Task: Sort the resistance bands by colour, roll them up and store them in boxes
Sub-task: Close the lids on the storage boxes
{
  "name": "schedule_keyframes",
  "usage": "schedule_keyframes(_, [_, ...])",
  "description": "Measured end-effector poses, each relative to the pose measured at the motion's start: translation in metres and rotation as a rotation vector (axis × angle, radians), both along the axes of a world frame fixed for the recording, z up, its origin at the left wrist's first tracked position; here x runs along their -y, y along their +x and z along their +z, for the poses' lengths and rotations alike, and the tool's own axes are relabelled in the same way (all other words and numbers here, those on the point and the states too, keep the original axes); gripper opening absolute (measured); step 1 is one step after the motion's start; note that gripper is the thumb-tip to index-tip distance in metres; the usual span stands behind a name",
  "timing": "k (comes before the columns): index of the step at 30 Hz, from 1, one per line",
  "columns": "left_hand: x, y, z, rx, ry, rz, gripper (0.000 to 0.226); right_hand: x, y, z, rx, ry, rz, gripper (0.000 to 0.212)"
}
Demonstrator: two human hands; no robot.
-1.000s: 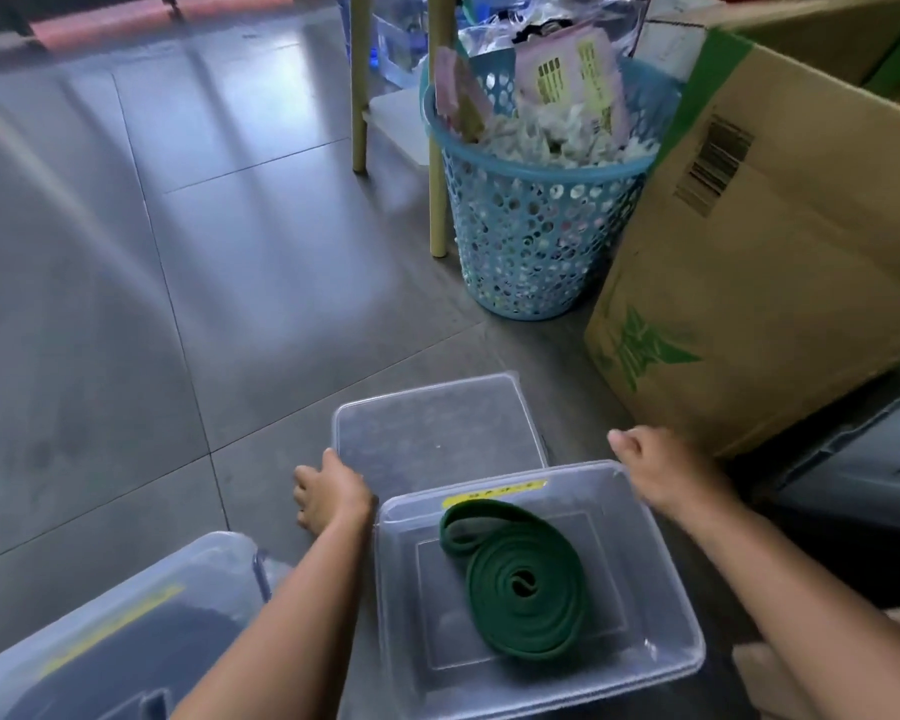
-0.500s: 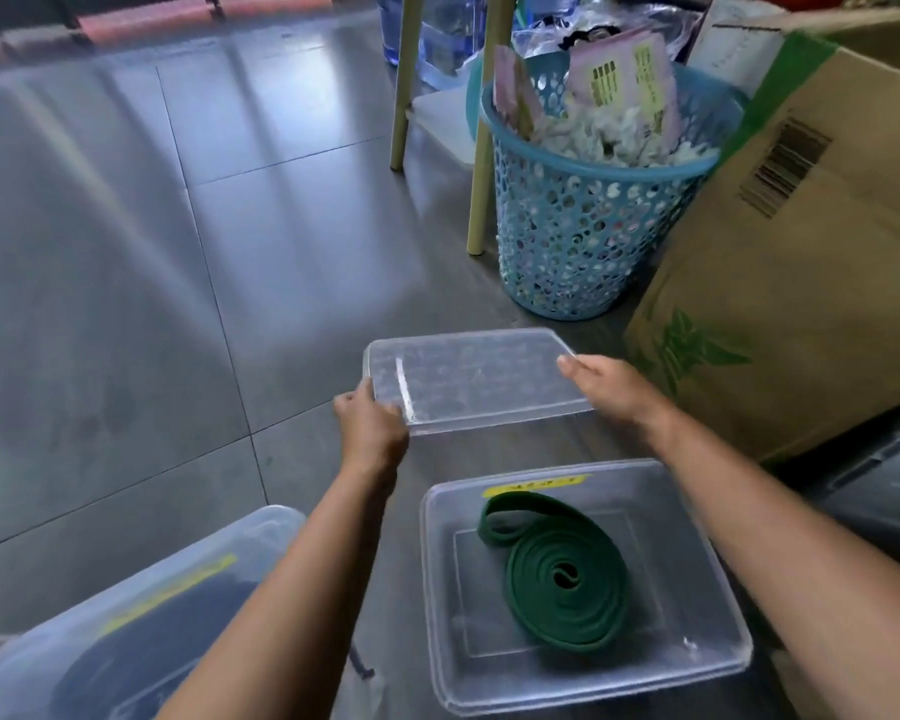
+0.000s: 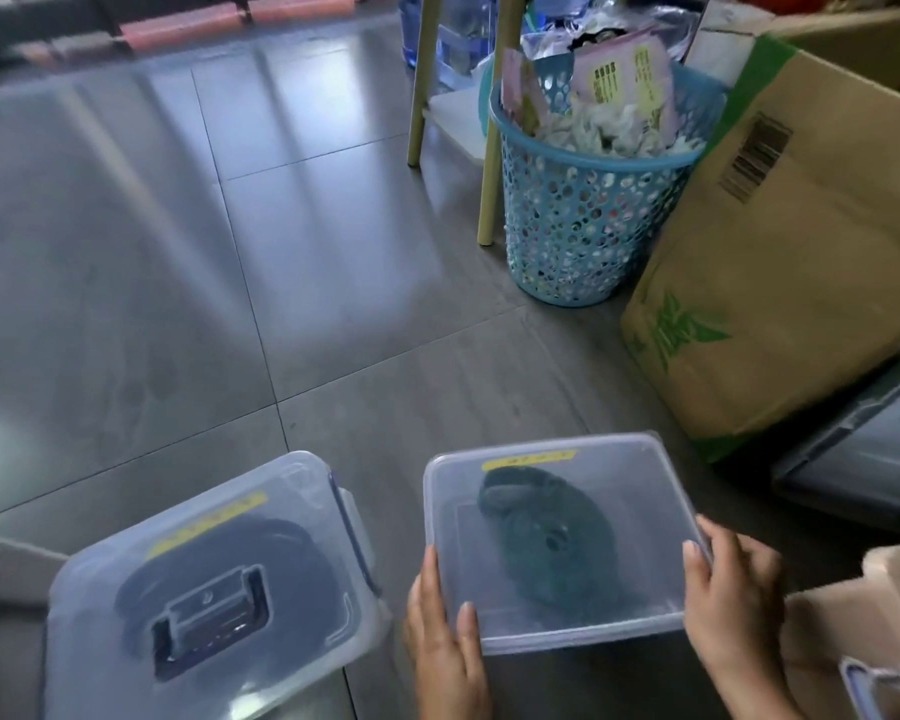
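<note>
Gripping a clear lid (image 3: 640,517) by its two sides, a person holds it flat over a clear plastic box (image 3: 583,641) on a grey tiled floor (image 3: 178,304). The left hand (image 3: 445,631) lies along the lid's left edge, thumb on top and fingers stretched down the side. The right hand (image 3: 733,605) clasps the right edge, thumb on top and fingers curled round the rim. Whether the lid has snapped home cannot be told.

Inside the box, seen dimly through the lid, a rolled green resistance band (image 3: 546,537) lies flat near the middle, below a yellow label (image 3: 528,459) at the far side.

Just to the left, and apart from it, stands a second clear box (image 3: 100,615), already lidded. It has a recessed handle (image 3: 209,621) on top, a blue side latch (image 3: 357,532) and its own yellow label (image 3: 206,517). A dark rolled band (image 3: 292,553) lies coiled inside; its exact colour is unclear.

Further back, a blue perforated basket (image 3: 593,215) stuffed with paper and packets stands between pale wooden legs (image 3: 492,148) and a tilted cardboard carton (image 3: 780,278) bearing a barcode and green print. A grey bin lid (image 3: 853,459) lies at the right.
</note>
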State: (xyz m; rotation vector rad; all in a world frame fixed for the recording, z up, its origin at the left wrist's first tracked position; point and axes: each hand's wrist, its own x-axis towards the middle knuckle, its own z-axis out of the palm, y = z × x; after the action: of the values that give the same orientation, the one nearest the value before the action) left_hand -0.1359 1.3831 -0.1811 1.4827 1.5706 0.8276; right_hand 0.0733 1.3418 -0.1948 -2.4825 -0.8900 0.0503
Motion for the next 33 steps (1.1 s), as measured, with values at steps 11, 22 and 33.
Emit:
schedule_keyframes(11, [-0.008,-0.017,-0.008,0.504,-0.600,0.263,0.032,-0.016,0.009,0.000,-0.450,0.079,0.000,0.066])
schedule_keyframes(22, [-0.017,0.008,0.024,0.785,-0.801,0.498,0.037,-0.090,0.000,0.052,-0.387,-0.370,0.175,0.048])
schedule_keyframes(33, [-0.016,0.194,0.123,0.265,-0.311,-0.525,0.012,0.033,0.190,0.187,-0.021,0.020,0.225,0.027])
